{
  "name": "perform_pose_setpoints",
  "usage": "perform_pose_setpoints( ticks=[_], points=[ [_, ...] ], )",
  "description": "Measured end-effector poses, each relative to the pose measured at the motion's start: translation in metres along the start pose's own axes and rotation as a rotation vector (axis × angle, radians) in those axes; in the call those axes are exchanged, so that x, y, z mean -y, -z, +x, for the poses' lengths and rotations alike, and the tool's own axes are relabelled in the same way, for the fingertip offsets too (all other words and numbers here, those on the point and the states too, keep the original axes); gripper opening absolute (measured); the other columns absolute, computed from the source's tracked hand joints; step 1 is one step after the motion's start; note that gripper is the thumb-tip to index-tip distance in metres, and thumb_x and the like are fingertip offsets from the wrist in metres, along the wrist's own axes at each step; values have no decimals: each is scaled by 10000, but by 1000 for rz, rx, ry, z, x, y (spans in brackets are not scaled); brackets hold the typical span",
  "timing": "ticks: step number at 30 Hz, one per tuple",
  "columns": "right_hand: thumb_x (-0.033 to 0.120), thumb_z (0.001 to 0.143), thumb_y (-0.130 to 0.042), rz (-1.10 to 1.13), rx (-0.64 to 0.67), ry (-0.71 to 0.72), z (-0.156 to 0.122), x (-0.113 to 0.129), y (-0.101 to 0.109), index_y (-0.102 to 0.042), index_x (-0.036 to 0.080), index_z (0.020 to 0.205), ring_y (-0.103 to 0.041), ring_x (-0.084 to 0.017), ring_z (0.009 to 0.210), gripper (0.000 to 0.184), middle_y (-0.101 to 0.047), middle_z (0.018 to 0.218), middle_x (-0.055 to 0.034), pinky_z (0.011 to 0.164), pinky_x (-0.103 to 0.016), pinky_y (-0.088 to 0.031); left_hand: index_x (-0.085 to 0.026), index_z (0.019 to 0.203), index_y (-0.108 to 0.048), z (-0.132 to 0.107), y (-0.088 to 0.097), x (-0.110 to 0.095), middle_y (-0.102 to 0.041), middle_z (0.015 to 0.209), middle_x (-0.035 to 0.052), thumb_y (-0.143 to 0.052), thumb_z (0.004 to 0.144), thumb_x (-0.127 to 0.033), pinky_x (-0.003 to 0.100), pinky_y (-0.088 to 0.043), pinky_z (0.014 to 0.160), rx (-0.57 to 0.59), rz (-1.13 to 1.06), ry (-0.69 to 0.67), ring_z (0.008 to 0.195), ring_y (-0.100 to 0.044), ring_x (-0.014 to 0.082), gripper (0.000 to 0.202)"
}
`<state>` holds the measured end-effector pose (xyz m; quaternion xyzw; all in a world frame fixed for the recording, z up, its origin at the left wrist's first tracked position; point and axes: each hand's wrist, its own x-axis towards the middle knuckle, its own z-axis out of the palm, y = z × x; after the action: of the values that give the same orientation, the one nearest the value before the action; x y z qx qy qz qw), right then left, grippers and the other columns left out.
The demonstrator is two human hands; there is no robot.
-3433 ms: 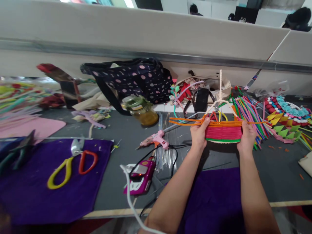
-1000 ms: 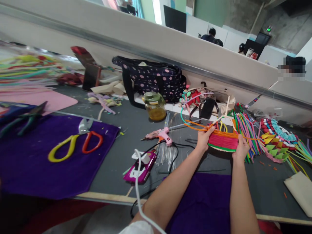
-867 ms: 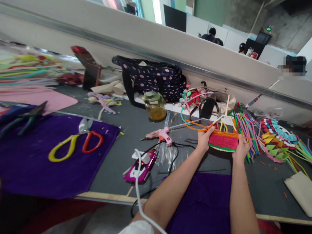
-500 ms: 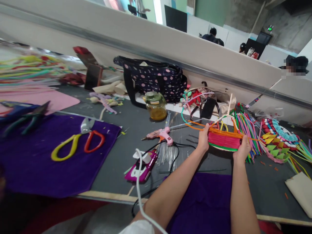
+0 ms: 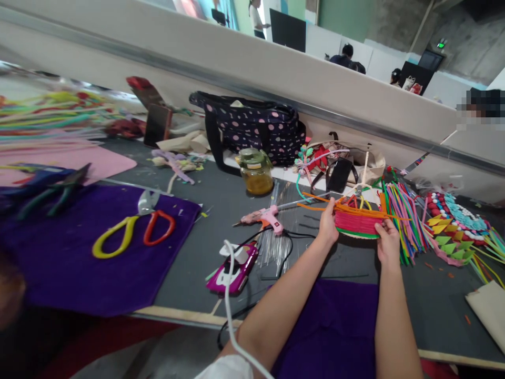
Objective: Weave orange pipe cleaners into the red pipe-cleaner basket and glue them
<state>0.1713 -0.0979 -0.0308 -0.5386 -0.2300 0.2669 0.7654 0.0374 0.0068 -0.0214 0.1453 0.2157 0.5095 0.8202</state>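
Both of my hands hold up a small basket-like pipe-cleaner piece (image 5: 357,222), pink-red with a green stripe below and orange stems along its top. My left hand (image 5: 328,223) grips its left end, the thumb near the orange stems. At the right end, my right hand (image 5: 389,242) pinches the lower corner with thumb and fingers. Loose orange pipe cleaners (image 5: 313,202) stick out past the left hand. Just right of the piece lies a bundle of coloured pipe cleaners (image 5: 406,223). Part of the piece's far side is hidden.
A pink glue gun (image 5: 270,218), a purple device (image 5: 236,271) and a lidded jar (image 5: 255,176) stand left of my arms. Yellow-and-red-handled scissors (image 5: 134,229) lie on purple cloth (image 5: 98,279). A dotted bag (image 5: 252,129) leans at the back. White cable (image 5: 228,295) crosses near my left arm.
My right hand has shifted its grip lower on the right end, with its fingers now over the front corner. The left hand keeps its hold. The view has swung slightly left.
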Motion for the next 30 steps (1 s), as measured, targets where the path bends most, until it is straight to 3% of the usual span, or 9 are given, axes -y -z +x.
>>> perform_pose_setpoints(
  ticks=[5,9,16,23,30],
  points=[
    [267,531,-795,61,-133,30,6,-7,3,-655,173,895,-535,-86,704,401,-578,756,56,751,-261,-481,-134,928,-710,-4,-2,3,-745,812,64,-874,521,-311,352,-507,827,45,154,-45,758,-696,206,473],
    [272,537,-779,86,-189,79,10,-10,5,-649,174,881,-545,-94,723,381,-593,775,49,778,-280,-482,-132,914,-702,-6,0,7,-741,809,60,-892,466,-249,349,-508,817,40,183,-81,728,-681,182,500],
    [304,559,-752,68,-245,138,8,-12,0,-642,169,898,-539,-104,747,380,-593,811,30,791,-289,-475,-132,841,-660,-3,4,15,-722,777,38,-890,457,-235,329,-511,808,-28,124,-126,698,-669,153,459],
    [321,604,-746,85,-208,121,1,-11,-9,-614,185,928,-575,-108,776,374,-619,856,19,793,-277,-483,-218,1165,-600,-7,5,16,-736,892,36,-848,565,-281,299,-512,785,-32,131,-161,757,-685,155,652],
    [437,660,-736,123,-222,51,1,-5,-9,-566,188,808,-603,-121,687,336,-624,742,33,719,-295,-510,-198,1023,-685,-9,4,15,-744,927,52,-846,566,-296,316,-509,833,-41,163,-180,830,-692,182,494]
  ],
)
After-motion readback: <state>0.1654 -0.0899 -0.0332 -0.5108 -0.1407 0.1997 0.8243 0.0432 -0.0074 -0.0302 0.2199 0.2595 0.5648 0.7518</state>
